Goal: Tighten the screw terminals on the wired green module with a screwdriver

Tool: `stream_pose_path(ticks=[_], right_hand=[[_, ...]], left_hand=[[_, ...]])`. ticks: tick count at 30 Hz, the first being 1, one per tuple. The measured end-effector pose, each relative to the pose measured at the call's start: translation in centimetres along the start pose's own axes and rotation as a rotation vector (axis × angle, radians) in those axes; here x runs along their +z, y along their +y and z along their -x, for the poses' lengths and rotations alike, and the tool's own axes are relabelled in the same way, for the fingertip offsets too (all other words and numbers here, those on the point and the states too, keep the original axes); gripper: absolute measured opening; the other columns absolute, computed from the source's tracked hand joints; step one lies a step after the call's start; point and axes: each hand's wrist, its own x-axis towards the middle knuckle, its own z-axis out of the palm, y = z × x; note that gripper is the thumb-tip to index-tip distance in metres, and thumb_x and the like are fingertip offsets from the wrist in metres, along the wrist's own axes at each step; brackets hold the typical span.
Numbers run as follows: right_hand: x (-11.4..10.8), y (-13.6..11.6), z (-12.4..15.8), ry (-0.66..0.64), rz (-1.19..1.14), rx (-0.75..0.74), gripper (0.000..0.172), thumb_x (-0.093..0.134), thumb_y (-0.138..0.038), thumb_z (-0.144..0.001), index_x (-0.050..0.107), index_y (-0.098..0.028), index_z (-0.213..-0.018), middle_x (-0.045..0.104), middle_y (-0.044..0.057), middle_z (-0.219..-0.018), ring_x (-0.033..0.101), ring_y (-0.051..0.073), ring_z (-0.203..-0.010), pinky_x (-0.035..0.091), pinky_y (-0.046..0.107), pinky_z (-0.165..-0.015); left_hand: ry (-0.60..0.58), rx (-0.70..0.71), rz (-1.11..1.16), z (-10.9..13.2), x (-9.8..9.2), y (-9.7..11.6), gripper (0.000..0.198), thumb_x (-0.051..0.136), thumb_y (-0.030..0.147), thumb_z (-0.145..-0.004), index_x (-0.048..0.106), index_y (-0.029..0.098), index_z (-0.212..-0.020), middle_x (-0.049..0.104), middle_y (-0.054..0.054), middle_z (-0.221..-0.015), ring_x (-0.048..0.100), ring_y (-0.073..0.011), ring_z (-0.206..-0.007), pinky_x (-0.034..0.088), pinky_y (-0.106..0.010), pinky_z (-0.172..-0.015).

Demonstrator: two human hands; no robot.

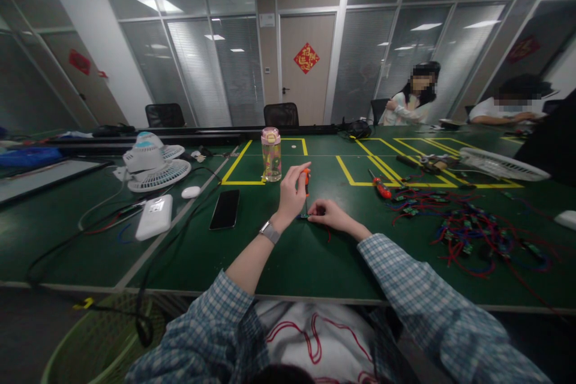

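An orange-handled screwdriver (306, 180) is gripped in the left hand (292, 195), just right of the pink-capped bottle (271, 155) and nearer the person. It is held upright, tip down. The left forearm is raised off the green table (279, 264) with the wrist cocked back, and a watch (269, 232) is worn on it. The right hand (327, 213) is rested low on the table, further right of the bottle, its fingers pinched on a small circuit board (305, 216) (little of it is seen) under the tip. 1 black phone (225, 209) is laid left of the bottle. A red screwdriver (381, 188) and a heap of wired boards (468, 231) are spread well to the bottle's right.
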Motion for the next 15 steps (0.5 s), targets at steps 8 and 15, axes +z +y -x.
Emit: stream_pose_path(ticks=[8, 15], right_hand=[[0.03, 0.33, -0.08, 0.011, 0.011, -0.016, 0.016, 0.073, -0.025, -0.069, 0.068, -0.014, -0.079, 0.061, 0.0, -0.069, 0.054, 0.013, -0.064, 0.043, 0.026, -0.063], [-0.03, 0.4, -0.08, 0.0, 0.01, -0.012, 0.017, 0.073, -0.027, -0.069, 0.068, -0.015, -0.08, 0.061, 0.0, -0.069, 0.054, 0.013, -0.064, 0.043, 0.026, -0.062]], left_hand=[[0.071, 0.05, -0.075, -0.17, 0.07, 0.22, 0.014, 0.064, 0.021, -0.088, 0.068, 0.021, -0.102, 0.056, -0.002, -0.085, 0.056, -0.0145, -0.08, 0.048, -0.027, -0.076], [0.029, -0.032, -0.07, -0.14, -0.14, 0.4, 0.016, 0.051, 0.022, -0.095, 0.065, 0.02, -0.102, 0.053, -0.004, -0.093, 0.056, -0.0158, -0.086, 0.048, -0.028, -0.079]])
